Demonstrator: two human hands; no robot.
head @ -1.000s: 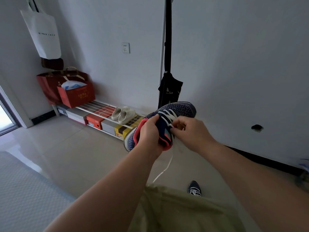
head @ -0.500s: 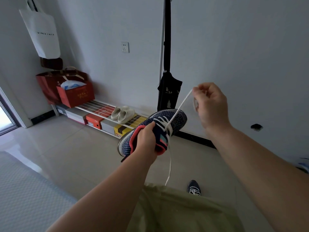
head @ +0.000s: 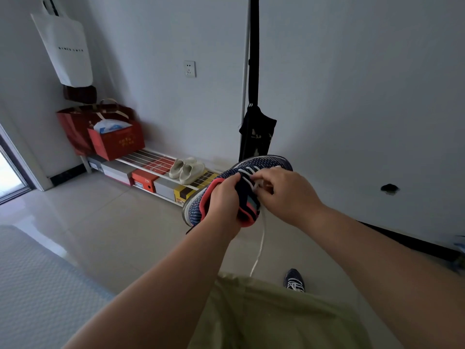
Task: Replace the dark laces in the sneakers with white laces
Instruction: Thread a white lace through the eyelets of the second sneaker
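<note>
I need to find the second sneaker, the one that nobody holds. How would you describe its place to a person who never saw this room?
Start at the tiled floor in front of the person's green shorts. Just past their far edge, below the right forearm, stands a dark blue sneaker with white laces. Unlike the sneaker held in both hands, it rests alone on the tiles, only its toe part visible.

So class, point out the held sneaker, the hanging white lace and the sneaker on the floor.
held sneaker (head: 266, 163): head view, knit toe.
white lace (head: 260, 244): head view, dangling strand.
floor sneaker (head: 293, 280): head view, laced upper.
</note>
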